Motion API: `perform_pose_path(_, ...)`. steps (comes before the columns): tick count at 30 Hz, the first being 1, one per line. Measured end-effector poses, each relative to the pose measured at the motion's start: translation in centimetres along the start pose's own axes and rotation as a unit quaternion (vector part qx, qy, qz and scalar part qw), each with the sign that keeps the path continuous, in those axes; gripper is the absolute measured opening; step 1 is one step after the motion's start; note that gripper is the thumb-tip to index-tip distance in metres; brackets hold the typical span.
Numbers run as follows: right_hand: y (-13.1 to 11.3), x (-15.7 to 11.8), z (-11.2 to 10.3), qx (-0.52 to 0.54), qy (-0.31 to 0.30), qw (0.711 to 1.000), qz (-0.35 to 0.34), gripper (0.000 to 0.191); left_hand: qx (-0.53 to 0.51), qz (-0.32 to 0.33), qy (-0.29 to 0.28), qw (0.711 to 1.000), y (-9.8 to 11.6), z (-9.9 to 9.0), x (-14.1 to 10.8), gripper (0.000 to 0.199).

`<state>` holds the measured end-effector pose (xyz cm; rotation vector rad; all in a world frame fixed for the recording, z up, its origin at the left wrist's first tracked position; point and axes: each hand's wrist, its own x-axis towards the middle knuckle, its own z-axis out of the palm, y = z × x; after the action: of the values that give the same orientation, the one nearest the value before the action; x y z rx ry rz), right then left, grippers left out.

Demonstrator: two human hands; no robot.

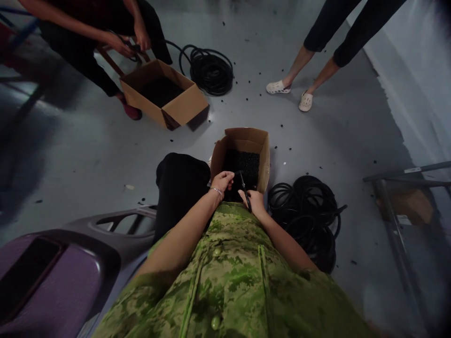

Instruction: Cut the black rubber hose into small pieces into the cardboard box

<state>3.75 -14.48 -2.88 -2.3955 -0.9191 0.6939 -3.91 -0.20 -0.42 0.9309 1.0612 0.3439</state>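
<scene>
Camouflage shirt (232,263), black-handled tool (245,192) pointing forward, slightly left

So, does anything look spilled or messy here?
Yes, small black bits lie scattered on the grey floor, outside the nearer cardboard box. That looks odd, perhaps spilled, since similar dark pieces are inside it.

"What's the nearer box (265,162) made of?"

"Matt cardboard, and the bits (248,164) inside look grainy."

"The slim tool (247,196)?"

"Dark, with a small metallic glint."

"And that coiled tubing (305,225)?"

"Smooth, rubber or plastic, faintly glossy."

"The floor (246,112)?"

"Smooth, with a dull sheen. The purple seat (77,277) looks like finely textured plastic; the bracelet (216,191), shiny metal; the shirt (232,244), matt cloth."
</scene>
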Motion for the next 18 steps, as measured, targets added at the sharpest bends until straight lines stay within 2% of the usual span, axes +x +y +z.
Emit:
perform_pose_path(4, 0.0, 0.1, -0.3, 0.024, -0.016, 1.000, 0.005, 0.055, 0.021, 0.037, 0.014, 0.999, 0.2, 0.0, -0.3, 0.029)
perform_pose_path(8, 0.1, 0.7, -0.7, 0.142, -0.079, 0.986, 0.039, 0.056, 0.041, 0.048, -0.023, 0.998, 0.4, 0.1, -0.5, 0.028)
perform_pose_path(10, 0.1, 1.1, -0.8, 0.186, -0.091, 0.977, 0.046, 0.056, 0.051, 0.045, -0.036, 0.997, 0.5, 0.1, -0.5, 0.027)
perform_pose_path(13, 0.4, 1.4, -0.3, 0.203, -0.086, 0.974, 0.050, 0.058, 0.057, 0.031, -0.034, 0.997, 0.5, 0.0, -0.5, 0.026)
perform_pose_path(18, 1.1, 0.8, 0.9, 0.140, -0.044, 0.988, 0.038, 0.060, 0.057, 0.005, -0.012, 0.998, 0.4, 0.0, 0.0, 0.024)
